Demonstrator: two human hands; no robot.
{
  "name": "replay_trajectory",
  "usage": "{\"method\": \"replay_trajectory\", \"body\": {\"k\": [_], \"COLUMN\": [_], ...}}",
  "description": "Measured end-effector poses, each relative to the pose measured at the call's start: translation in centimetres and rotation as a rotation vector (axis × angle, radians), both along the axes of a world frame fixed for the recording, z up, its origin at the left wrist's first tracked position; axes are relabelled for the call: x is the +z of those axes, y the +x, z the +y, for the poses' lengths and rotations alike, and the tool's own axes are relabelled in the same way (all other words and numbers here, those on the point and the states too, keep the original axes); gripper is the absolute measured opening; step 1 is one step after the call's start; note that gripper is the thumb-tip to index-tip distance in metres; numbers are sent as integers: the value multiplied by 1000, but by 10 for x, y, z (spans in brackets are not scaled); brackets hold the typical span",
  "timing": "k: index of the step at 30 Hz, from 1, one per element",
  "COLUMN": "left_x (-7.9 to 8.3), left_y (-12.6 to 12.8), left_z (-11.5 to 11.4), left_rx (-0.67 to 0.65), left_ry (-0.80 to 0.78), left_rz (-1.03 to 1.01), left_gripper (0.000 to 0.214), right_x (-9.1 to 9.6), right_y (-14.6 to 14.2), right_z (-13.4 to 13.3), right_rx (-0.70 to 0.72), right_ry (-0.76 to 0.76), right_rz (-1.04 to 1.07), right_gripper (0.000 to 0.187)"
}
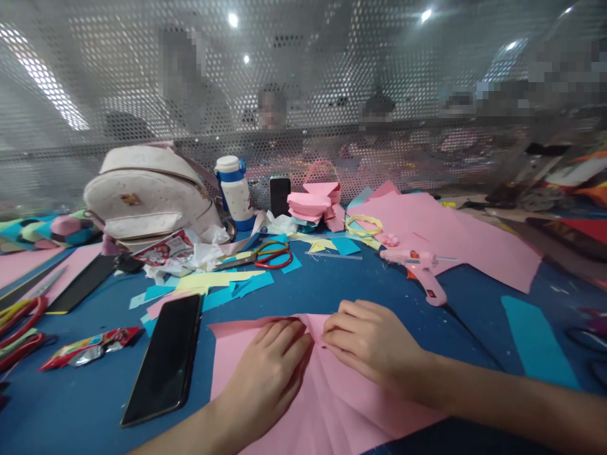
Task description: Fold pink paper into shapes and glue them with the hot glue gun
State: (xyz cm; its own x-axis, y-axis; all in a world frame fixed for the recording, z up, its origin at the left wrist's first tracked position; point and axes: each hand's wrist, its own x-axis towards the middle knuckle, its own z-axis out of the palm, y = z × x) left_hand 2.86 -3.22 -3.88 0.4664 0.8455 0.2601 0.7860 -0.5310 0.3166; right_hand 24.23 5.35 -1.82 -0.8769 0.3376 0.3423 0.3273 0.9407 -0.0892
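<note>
Pretty messy blue table here. A black phone lies face up at lower left, with a crumpled red snack wrapper just left of it. Further back on the left there's a white backpack, and beside it a blue-and-white bottle. Scissors sit on yellow and cyan scraps mid-frame. Right of centre, a pink glue gun lies at the edge of a big pink sheet, near a yellow paper ring. A perforated screen runs along the back.

Bright overhead lights, warped blurry edges
</note>
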Motion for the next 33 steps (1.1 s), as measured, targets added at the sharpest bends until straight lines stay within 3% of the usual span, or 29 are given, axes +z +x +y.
{"method": "replay_trajectory", "body": {"k": [7,16,21,26,33], "left_x": [-3,-6,-1,1,-1], "left_y": [-1,-3,-2,0,1], "left_z": [0,0,-1,-1,-1], "left_rx": [-4,-46,-77,-73,-46], "left_ry": [67,199,174,135,164], "left_rz": [-24,-120,-58,63,35], "left_gripper": [27,15,22,26,31], "right_x": [-6,3,6,8,9], "right_y": [-2,0,8,21,33], "right_z": [-3,-6,-4,-2,5], "right_rx": [-14,-39,-5,59,95], "right_ry": [-59,-242,-353,-337,-227], "right_rz": [-2,-62,-133,-146,-125], "right_gripper": [20,15,22,33,43]}}
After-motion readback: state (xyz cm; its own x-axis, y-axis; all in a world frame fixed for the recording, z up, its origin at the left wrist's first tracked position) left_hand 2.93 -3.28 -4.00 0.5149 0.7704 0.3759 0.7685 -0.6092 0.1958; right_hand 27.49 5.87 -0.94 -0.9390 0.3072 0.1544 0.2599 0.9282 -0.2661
